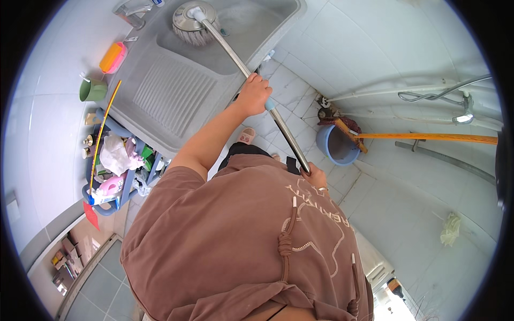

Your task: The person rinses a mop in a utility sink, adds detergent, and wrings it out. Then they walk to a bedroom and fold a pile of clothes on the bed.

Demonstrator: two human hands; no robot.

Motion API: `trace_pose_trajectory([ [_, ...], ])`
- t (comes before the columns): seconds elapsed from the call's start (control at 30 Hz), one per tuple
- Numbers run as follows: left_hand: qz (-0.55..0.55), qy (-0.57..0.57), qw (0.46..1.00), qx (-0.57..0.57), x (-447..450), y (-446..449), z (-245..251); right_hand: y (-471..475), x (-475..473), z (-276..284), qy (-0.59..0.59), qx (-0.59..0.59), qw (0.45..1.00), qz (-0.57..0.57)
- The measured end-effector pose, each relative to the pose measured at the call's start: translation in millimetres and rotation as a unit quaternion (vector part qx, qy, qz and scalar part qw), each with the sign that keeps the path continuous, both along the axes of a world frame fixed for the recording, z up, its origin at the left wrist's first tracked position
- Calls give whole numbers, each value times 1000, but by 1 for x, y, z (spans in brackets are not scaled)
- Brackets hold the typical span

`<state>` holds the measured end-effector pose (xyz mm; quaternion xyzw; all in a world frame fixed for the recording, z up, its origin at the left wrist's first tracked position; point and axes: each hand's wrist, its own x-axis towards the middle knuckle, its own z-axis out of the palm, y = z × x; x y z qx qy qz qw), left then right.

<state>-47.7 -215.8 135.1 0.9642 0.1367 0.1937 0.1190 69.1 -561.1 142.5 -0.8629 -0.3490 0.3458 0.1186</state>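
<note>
A round spin mop head (197,24), with a metal disc over grey-white strands, hangs down into the basin of the grey laundry sink (249,38). Its steel handle (227,46) slants from the sink towards my body. My left hand (255,94) grips that handle near the sink's front edge, just above a light-blue collar (269,105). Near the handle's end, close to my shirt, my right hand (315,176) holds on; part of it is hidden behind the shirt. Cloudy water seems to lie in the basin under the mop. A ribbed washboard (172,94) forms the sink's left part.
A tap (132,16), a soap dish (113,57) and a green cup (93,89) stand along the sink's wall side. Left is a crowded blue-grey rack (128,188). At right, a blue bucket (338,145) holds dark water beside a wooden-handled mop (425,137). A metal shower hose (441,95) hangs above.
</note>
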Motion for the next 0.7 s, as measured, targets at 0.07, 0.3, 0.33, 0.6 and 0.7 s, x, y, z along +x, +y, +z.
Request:
trace_pose_trajectory([
  [0.07, 4, -2, 1000, -3, 0, 0, 2, 4, 1, 15, 11, -23, 1000, -4],
  [0.3, 23, -71, 993, -94, 4, 6, 13, 33, 9, 137, -29, -91, 995, 41],
  [0.33, 27, -79, 992, -98, 5, 8, 14, 38, 8, 154, -40, -83, 994, 51],
  [0.6, 26, -111, 989, -97, 6, 22, 14, 54, 3, 178, -57, -77, 990, 103],
  [0.7, 24, -80, 994, -76, 6, 21, 11, 42, 7, 138, -43, -40, 994, 88],
])
